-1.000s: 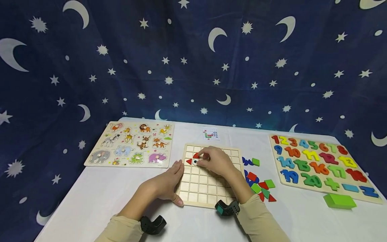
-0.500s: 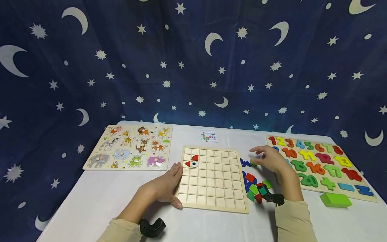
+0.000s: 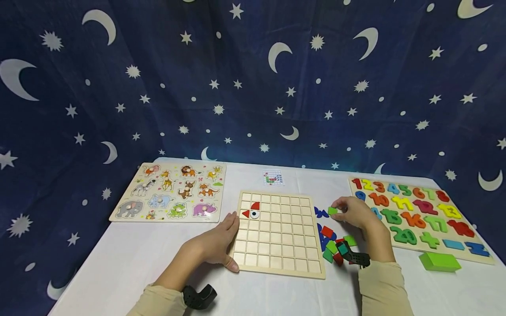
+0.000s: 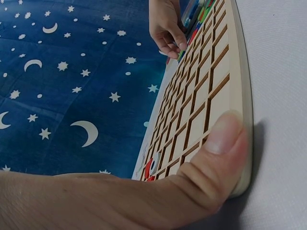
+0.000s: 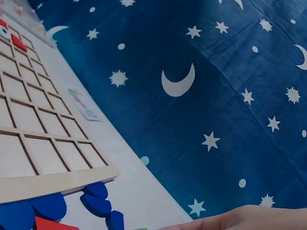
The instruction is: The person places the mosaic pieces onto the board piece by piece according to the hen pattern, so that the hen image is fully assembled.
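A wooden grid board (image 3: 276,237) lies at the middle of the table. In its upper left cells sit a red triangle (image 3: 246,213), a white disc with a black dot (image 3: 254,214) and a red quarter-round piece (image 3: 255,205). Against the board's left edge rests my left hand (image 3: 217,241), fingers extended; in the left wrist view the thumb (image 4: 223,139) presses the rim. Right of the board, my right hand (image 3: 356,213) pinches a green square tile (image 3: 332,211) between thumb and fingers. Blue pieces (image 3: 321,212) lie beside that tile.
A loose pile of blue, red and green pieces (image 3: 327,231) lies by the board's right edge. An animal puzzle (image 3: 170,193) is at left, a number puzzle (image 3: 419,215) at right. A green block (image 3: 439,262) and a small pattern card (image 3: 273,178) also lie there.
My right hand has left the red quarter-round piece on the board, moved right, and closed its fingertips on the green square tile. My left hand has stayed at the board's edge.
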Available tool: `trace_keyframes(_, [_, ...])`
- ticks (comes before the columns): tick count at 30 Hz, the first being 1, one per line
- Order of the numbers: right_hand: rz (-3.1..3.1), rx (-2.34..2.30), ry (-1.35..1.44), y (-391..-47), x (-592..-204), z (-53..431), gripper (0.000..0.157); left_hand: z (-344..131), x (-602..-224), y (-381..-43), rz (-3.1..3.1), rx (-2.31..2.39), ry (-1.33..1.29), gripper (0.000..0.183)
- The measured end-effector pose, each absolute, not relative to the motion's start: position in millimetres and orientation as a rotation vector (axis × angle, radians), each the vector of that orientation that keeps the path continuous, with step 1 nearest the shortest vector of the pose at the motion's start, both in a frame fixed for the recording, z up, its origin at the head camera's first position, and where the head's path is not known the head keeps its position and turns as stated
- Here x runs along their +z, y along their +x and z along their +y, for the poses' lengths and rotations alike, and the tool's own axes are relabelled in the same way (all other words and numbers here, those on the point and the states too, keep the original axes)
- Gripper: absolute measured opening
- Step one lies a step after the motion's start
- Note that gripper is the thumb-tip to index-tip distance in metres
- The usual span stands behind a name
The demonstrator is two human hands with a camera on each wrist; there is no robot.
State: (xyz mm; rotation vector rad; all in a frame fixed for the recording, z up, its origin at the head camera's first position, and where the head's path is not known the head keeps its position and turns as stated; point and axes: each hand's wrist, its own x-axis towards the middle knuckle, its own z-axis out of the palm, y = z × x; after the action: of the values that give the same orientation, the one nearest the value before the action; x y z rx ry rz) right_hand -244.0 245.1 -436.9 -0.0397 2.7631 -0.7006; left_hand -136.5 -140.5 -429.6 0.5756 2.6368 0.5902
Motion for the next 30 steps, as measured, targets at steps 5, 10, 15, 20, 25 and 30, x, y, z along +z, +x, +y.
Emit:
trace_keyframes(5, [2.824, -0.639, -0.009, -245, -434, 241, 0.032, -140, -429, -137, 2.639, 0.591, 0.579, 0.129])
trace_keyframes(10, [2.856, -0.628, 0.043, -244, -427, 228, 0.038, -140, -429, -137, 2.632, 0.598, 0.57, 0.129])
trace_keyframes(15, [2.907, -0.691, -0.169, -240, -413, 190, 0.036, -140, -430, -137, 2.626, 0.606, 0.569, 0.13])
trace_keyframes(20, [2.913, -0.733, -0.52, -223, -409, 128, 0.028, -140, -431, -137, 2.62, 0.61, 0.575, 0.13])
trace_keyframes(25, [2.882, -0.694, -0.744, -210, -420, 85, 0.025, -141, -430, -137, 2.624, 0.604, 0.57, 0.13])
trace_keyframes(30, [2.883, -0.614, -0.807, -203, -434, 67, 0.025, -141, -429, -137, 2.624, 0.589, 0.566, 0.129])
